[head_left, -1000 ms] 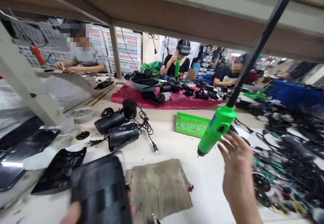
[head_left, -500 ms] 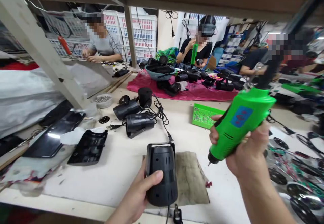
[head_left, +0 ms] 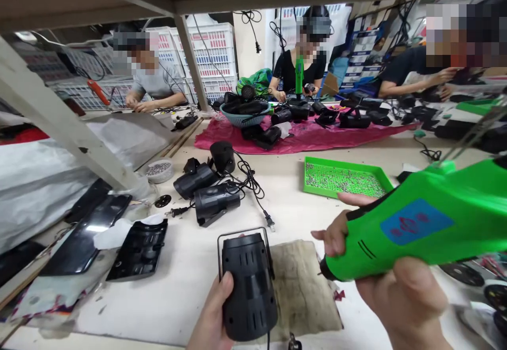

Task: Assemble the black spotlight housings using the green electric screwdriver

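Observation:
A black cylindrical lamp housing (head_left: 249, 286) with a wire bracket stands tilted near the table's front, its cord running down from the base. My left hand (head_left: 214, 308) grips it from the left, thumb along its side. To the right, my right hand (head_left: 404, 286) is wrapped round a green electric screwdriver (head_left: 412, 228), held nearly level with its tip pointing left. The tip is apart from the housing. A worn brown cloth (head_left: 303, 286) lies beneath and right of the housing. Behind my right hand, a green tray (head_left: 344, 178) holds many small screws.
Several black housings (head_left: 217, 200) with cords lie mid-table. At left are an open half shell (head_left: 138, 249) and a round tub of screws (head_left: 159, 170). A slanting post (head_left: 79, 139) and overhead shelf frame the space. People work opposite, behind a pink cloth (head_left: 301, 141) and blue basket (head_left: 243, 117).
The screwdriver has swung from steep to nearly level and come closer to the camera. My left hand has turned the housing slightly, and its bracket now sits further round. The view has shifted.

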The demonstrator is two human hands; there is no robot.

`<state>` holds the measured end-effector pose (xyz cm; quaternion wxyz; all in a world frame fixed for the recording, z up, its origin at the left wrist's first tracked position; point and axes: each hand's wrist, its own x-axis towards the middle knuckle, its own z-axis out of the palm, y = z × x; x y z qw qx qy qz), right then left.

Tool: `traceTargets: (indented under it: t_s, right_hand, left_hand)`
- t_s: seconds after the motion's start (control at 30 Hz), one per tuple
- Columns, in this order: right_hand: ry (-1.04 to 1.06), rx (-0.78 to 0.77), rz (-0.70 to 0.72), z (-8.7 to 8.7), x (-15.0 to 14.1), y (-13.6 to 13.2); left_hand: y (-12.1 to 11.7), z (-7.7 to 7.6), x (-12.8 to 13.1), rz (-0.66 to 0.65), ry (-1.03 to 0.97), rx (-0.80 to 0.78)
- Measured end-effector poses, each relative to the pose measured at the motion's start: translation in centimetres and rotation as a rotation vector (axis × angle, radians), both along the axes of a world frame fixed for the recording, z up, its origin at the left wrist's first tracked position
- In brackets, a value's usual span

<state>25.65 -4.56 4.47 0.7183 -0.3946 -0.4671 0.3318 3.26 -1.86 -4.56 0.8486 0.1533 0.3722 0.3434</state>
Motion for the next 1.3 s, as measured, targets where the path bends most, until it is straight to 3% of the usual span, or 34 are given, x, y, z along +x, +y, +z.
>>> traceTargets:
  t_s: [0.23, 0.47, 0.63, 0.77, 0.97, 1.1, 1.3]
  right_hand:
    - [-0.045, -0.017, 0.017, -0.7, -0.1, -1.2]
    - [-0.131, -0.076, 0.014, -0.6, 0.2, -2.5]
    - [-0.188, -0.082, 0.035, -0.8, 0.5, -2.7]
    - [-0.055, -0.04, 0.048, -0.2, -0.7, -2.4]
    - [0.296, 0.204, -0.109, 1.3, -3.9, -0.2]
    - [0.309, 0.28, -0.111, 1.4, -5.2, 1.5]
    - [0.325, 0.284, -0.087, 0.3, -6.1, 2.5]
  left_hand:
    - [-0.6, 0.0, 0.5, 0.119, 0.1, 0.071]
    - [-0.7, 0.2, 0.4, 0.063, 0.115, 0.055]
    - [-1.3, 0.7, 1.5, 0.157, 0.178, 0.222]
    - [-1.5, 1.5, 2.6, 0.181, 0.226, 0.292]
    - [-1.6, 2.2, 3.6, 0.176, 0.352, 0.351]
    - [-1.8, 2.2, 3.9, 0.177, 0.385, 0.378]
    - [-1.9, 1.5, 4.0, 0.229, 0.392, 0.346]
